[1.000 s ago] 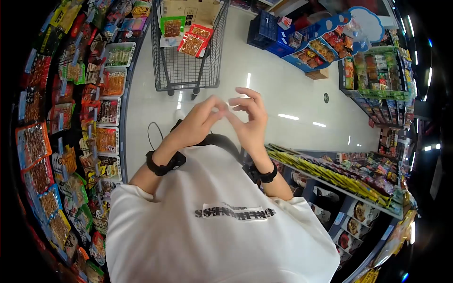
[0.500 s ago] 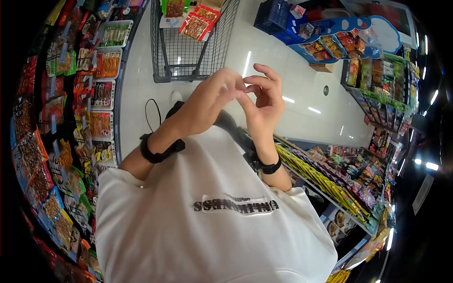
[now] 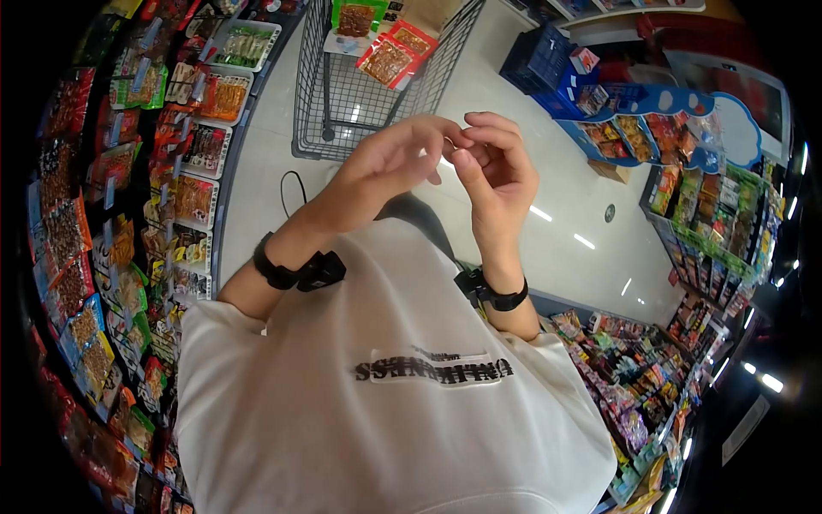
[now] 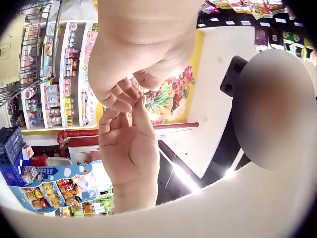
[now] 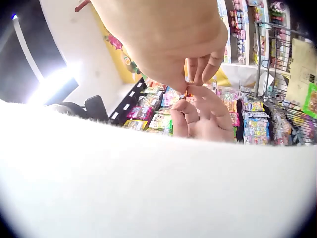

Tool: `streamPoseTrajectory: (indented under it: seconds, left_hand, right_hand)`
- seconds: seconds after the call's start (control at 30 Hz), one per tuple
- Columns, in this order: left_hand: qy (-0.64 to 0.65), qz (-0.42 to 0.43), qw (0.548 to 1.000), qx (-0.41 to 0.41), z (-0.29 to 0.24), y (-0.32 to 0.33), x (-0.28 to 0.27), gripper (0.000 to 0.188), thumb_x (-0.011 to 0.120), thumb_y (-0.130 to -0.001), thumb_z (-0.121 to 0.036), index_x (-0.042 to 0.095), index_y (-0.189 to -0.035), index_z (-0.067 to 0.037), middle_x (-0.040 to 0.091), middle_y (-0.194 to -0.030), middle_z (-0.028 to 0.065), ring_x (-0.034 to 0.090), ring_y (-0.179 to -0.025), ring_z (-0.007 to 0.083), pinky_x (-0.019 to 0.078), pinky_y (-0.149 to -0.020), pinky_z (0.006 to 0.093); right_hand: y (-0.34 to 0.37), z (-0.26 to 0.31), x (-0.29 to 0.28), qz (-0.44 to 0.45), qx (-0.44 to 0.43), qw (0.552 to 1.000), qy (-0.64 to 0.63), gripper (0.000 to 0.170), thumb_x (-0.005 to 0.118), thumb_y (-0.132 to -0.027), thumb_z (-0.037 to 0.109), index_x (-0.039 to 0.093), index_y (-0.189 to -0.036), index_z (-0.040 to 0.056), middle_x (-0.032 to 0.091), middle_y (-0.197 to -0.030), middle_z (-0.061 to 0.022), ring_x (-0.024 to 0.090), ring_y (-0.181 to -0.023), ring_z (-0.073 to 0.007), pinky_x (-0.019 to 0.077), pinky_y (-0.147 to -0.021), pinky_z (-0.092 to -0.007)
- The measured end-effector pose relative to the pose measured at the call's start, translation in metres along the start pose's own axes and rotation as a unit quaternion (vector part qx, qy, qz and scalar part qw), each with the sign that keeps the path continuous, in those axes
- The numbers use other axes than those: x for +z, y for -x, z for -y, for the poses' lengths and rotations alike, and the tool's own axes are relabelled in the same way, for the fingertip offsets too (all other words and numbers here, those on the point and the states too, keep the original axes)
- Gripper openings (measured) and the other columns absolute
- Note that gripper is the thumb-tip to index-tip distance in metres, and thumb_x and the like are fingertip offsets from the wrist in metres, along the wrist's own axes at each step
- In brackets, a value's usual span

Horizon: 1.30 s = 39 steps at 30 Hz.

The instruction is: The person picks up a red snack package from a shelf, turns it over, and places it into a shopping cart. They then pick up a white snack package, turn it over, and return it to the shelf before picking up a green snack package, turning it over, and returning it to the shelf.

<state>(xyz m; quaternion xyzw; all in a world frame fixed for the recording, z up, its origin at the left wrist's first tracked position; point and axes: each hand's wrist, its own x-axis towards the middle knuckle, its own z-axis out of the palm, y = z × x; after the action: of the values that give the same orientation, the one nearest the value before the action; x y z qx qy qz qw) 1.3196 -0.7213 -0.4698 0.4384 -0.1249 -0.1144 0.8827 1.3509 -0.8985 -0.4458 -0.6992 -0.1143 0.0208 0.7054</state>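
Note:
My left hand and right hand are raised in front of the chest, their fingertips meeting. Both thumbs and forefingers are bent toward each other. In the left wrist view, the left hand comes from above and the right hand from below. The right wrist view has the right hand above the left hand, with a tiny orange-red spot at the fingertips; I cannot tell whether they pinch something. Beyond the hands stands a shopping cart with red snack packets and a green-edged packet.
Shelves of hanging snack packets line the left side. Trays of packed food run along their edge. At the right are blue crates, a blue cardboard snack display and a rack of packets. Pale tiled floor lies between.
The joined hands have risen in the head view and shifted slightly right, fingertips staying together. The right hand's spread fingers have drawn in. The head view has turned, moving the shelves and cart.

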Motion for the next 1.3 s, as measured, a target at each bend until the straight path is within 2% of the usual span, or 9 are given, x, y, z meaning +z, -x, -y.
streamPoseTrajectory:
  seconds: [0.1,0.2,0.3,0.43,0.57,0.67,0.77,1.03,1.3]
  left_hand:
    - [-0.040,-0.008,0.999,-0.021,0.002,-0.019,0.002,0.019,0.052,-0.107,-0.022,0.057,-0.115,-0.006,0.057,-0.136,0.0091,0.054,-0.124,0.0171,0.0474,-0.096,0.0334]
    - [-0.033,-0.069,0.993,-0.090,0.005,-0.038,0.005,0.024,0.049,-0.108,-0.026,0.057,-0.118,-0.006,0.056,-0.139,0.0101,0.055,-0.122,0.0177,0.0471,-0.097,0.0338]
    - [0.000,-0.107,0.987,-0.123,0.012,-0.055,0.000,0.029,0.046,-0.108,-0.029,0.058,-0.120,-0.005,0.055,-0.142,0.0114,0.056,-0.121,0.0193,0.0472,-0.097,0.0343]
    - [0.142,-0.112,0.978,-0.106,0.026,-0.074,-0.011,0.026,0.043,-0.109,-0.028,0.057,-0.120,-0.008,0.054,-0.146,0.0141,0.056,-0.123,0.0236,0.0469,-0.097,0.0368]
    - [0.192,-0.122,0.969,-0.092,0.032,-0.092,-0.011,0.026,0.043,-0.109,-0.029,0.056,-0.119,-0.009,0.052,-0.148,0.0162,0.055,-0.125,0.0256,0.0464,-0.098,0.0394]
    - [0.195,-0.135,0.968,-0.083,0.034,-0.103,-0.009,0.025,0.045,-0.109,-0.031,0.056,-0.117,-0.010,0.050,-0.150,0.0175,0.054,-0.126,0.0261,0.0461,-0.099,0.0399]
    - [0.177,-0.149,0.969,-0.085,0.031,-0.109,-0.006,0.022,0.047,-0.108,-0.030,0.056,-0.114,-0.010,0.048,-0.150,0.0178,0.053,-0.126,0.0253,0.0454,-0.100,0.0389]
    - [0.126,-0.175,0.970,-0.110,0.014,-0.112,-0.018,0.019,0.050,-0.106,-0.027,0.056,-0.109,-0.009,0.049,-0.148,0.0171,0.052,-0.124,0.0248,0.0446,-0.097,0.0381]
    - [0.139,-0.128,0.977,-0.103,-0.008,-0.115,-0.048,0.020,0.056,-0.104,-0.031,0.051,-0.099,-0.012,0.052,-0.145,0.0140,0.053,-0.123,0.0225,0.0444,-0.095,0.0369]
  right_hand:
    - [-0.017,-0.007,-0.020,0.009,0.008,1.000,-0.003,0.021,0.073,-0.085,-0.004,0.069,-0.106,-0.0027,0.062,-0.124,-0.0149,0.066,-0.101,-0.0192,0.0551,-0.086,-0.0306]
    - [-0.033,-0.020,-0.040,0.010,0.017,1.000,-0.006,0.022,0.073,-0.085,-0.004,0.069,-0.107,-0.0028,0.062,-0.124,-0.0148,0.066,-0.100,-0.0196,0.0549,-0.085,-0.0306]
    - [-0.049,-0.036,-0.062,0.021,0.026,0.999,0.001,0.023,0.073,-0.085,-0.004,0.069,-0.107,-0.0025,0.063,-0.123,-0.0147,0.066,-0.099,-0.0199,0.0548,-0.083,-0.0305]
    - [-0.070,-0.053,-0.083,0.043,0.037,0.998,0.015,0.023,0.074,-0.085,-0.003,0.069,-0.107,-0.0015,0.065,-0.120,-0.0139,0.067,-0.098,-0.0198,0.0550,-0.082,-0.0304]
    - [-0.089,-0.068,-0.101,0.089,0.048,0.995,0.007,0.023,0.073,-0.089,-0.004,0.068,-0.111,-0.0014,0.062,-0.125,-0.0120,0.064,-0.100,-0.0155,0.0543,-0.086,-0.0289]
    - [-0.104,-0.075,-0.108,0.116,0.049,0.992,0.024,0.023,0.073,-0.089,-0.004,0.068,-0.111,-0.0005,0.062,-0.125,-0.0114,0.064,-0.099,-0.0152,0.0544,-0.086,-0.0286]
    - [-0.119,-0.080,-0.107,0.102,0.036,0.994,0.030,0.025,0.076,-0.082,-0.005,0.070,-0.105,-0.0001,0.067,-0.116,-0.0131,0.068,-0.093,-0.0196,0.0560,-0.080,-0.0308]
    - [-0.141,-0.088,-0.088,0.129,0.046,0.990,0.034,0.026,0.075,-0.081,-0.006,0.070,-0.106,-0.0003,0.067,-0.115,-0.0128,0.068,-0.093,-0.0198,0.0558,-0.080,-0.0306]
    - [-0.145,-0.077,-0.052,0.125,0.062,0.988,0.064,0.027,0.074,-0.082,-0.006,0.069,-0.108,-0.0008,0.066,-0.118,-0.0132,0.068,-0.095,-0.0208,0.0566,-0.081,-0.0314]
